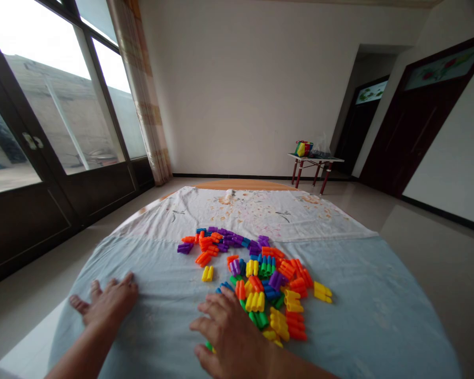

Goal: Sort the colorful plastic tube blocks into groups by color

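Many plastic blocks [255, 285]: in a loose heap on the blue cloth [161, 321].
Left hand [109, 299]: fingers spread over this cloth, grip released.
Right hand [226, 330]: beside the heap; from here I cannot tell if it grasps.
Side table [318, 159]: bears a colourful bag [303, 148] and a clear plastic bag [322, 146], contents unclear to me.

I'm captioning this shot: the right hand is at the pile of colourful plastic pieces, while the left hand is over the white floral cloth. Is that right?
Not quite: the head view shows the left hand over the light blue cloth. The right hand is at the colourful plastic pieces, as you say.
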The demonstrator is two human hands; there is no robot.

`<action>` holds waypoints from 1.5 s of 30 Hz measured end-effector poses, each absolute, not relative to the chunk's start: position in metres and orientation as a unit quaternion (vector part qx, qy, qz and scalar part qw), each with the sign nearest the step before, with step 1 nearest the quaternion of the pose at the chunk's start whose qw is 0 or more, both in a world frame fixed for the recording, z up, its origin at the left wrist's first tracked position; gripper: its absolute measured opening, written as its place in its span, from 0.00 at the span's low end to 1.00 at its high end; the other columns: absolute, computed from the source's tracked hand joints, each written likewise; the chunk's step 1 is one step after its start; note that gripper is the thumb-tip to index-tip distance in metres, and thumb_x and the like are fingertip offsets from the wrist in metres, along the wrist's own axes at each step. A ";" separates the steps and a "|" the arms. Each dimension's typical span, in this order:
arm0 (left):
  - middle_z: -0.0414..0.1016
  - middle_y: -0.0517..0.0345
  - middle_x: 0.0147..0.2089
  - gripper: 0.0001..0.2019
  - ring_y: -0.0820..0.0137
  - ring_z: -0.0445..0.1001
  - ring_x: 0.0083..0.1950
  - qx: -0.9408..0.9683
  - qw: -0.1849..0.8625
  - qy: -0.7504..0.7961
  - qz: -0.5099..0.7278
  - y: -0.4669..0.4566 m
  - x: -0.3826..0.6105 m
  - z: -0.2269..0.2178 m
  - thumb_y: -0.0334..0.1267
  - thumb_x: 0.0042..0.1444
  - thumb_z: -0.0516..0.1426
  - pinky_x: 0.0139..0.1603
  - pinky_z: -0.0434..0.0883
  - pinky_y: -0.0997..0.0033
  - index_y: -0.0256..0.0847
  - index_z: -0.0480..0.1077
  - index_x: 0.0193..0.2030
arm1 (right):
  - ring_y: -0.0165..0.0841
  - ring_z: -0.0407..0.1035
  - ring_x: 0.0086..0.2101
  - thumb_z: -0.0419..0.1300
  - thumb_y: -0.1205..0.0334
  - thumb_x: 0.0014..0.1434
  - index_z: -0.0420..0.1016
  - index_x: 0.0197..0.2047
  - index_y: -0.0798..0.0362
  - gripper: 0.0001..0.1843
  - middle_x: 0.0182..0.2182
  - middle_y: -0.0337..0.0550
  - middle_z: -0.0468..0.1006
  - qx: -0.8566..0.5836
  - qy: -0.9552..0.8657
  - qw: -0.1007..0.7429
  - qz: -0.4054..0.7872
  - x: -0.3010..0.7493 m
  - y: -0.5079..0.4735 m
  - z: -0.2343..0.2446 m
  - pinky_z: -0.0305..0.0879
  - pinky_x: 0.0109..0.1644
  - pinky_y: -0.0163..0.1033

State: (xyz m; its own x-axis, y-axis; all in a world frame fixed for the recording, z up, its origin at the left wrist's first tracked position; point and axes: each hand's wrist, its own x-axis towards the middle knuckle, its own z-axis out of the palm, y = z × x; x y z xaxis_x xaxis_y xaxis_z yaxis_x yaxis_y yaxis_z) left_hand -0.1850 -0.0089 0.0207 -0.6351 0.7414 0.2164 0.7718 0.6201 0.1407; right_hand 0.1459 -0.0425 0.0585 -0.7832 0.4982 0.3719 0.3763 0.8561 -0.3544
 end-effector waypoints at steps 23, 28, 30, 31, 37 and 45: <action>0.57 0.52 0.68 0.27 0.58 0.51 0.69 -0.539 0.050 -0.836 -0.092 0.035 -0.123 -0.007 0.48 0.60 0.40 0.67 0.47 0.48 0.46 0.60 0.64 | 0.56 0.48 0.62 0.57 0.47 0.50 0.64 0.60 0.44 0.34 0.61 0.52 0.63 -0.420 -0.904 -0.021 0.072 -0.017 0.172 0.058 0.36 0.60 0.70; 0.58 0.51 0.67 0.27 0.57 0.51 0.69 -0.539 0.049 -0.834 -0.111 0.036 -0.124 -0.008 0.47 0.60 0.41 0.66 0.47 0.47 0.45 0.61 0.63 | 0.54 0.58 0.57 0.58 0.46 0.49 0.68 0.57 0.43 0.32 0.55 0.51 0.70 -0.420 -0.904 -0.024 0.075 0.043 0.177 0.057 0.49 0.56 0.68; 0.58 0.51 0.67 0.26 0.57 0.51 0.69 -0.538 0.049 -0.834 -0.115 0.037 -0.124 -0.009 0.47 0.60 0.41 0.66 0.46 0.47 0.45 0.61 0.63 | 0.54 0.58 0.57 0.60 0.44 0.47 0.69 0.56 0.42 0.33 0.54 0.49 0.71 -0.416 -0.905 -0.028 0.083 0.069 0.172 0.059 0.52 0.57 0.66; 0.58 0.50 0.67 0.26 0.57 0.50 0.69 -0.538 0.049 -0.834 -0.116 0.037 -0.124 -0.010 0.46 0.60 0.41 0.66 0.46 0.47 0.45 0.61 0.63 | 0.54 0.59 0.57 0.62 0.42 0.45 0.71 0.54 0.41 0.33 0.52 0.49 0.73 -0.417 -0.904 -0.035 0.089 0.080 0.168 0.062 0.52 0.57 0.65; 0.57 0.50 0.68 0.27 0.57 0.49 0.69 -0.537 0.048 -0.835 -0.110 0.039 -0.126 -0.011 0.48 0.60 0.40 0.66 0.45 0.48 0.44 0.60 0.64 | 0.50 0.60 0.57 0.60 0.41 0.51 0.79 0.45 0.48 0.25 0.44 0.49 0.79 -0.384 -0.921 0.023 0.066 0.090 0.117 0.081 0.52 0.60 0.57; 0.57 0.50 0.68 0.27 0.57 0.50 0.69 -0.541 0.043 -0.832 -0.112 0.043 -0.134 -0.010 0.48 0.60 0.41 0.66 0.46 0.48 0.43 0.61 0.63 | 0.46 0.61 0.56 0.59 0.54 0.55 0.75 0.48 0.56 0.20 0.53 0.54 0.71 -0.278 -0.960 -0.028 0.031 0.087 0.067 0.063 0.55 0.60 0.54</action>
State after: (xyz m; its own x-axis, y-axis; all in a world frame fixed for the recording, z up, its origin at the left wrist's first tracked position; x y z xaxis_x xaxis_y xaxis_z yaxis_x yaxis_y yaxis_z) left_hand -0.1335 0.0430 -0.0103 -0.4103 0.8914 0.1927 0.9106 0.3890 0.1395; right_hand 0.0866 0.0665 0.0627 -0.8437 0.5323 -0.0701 0.5357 0.8432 -0.0443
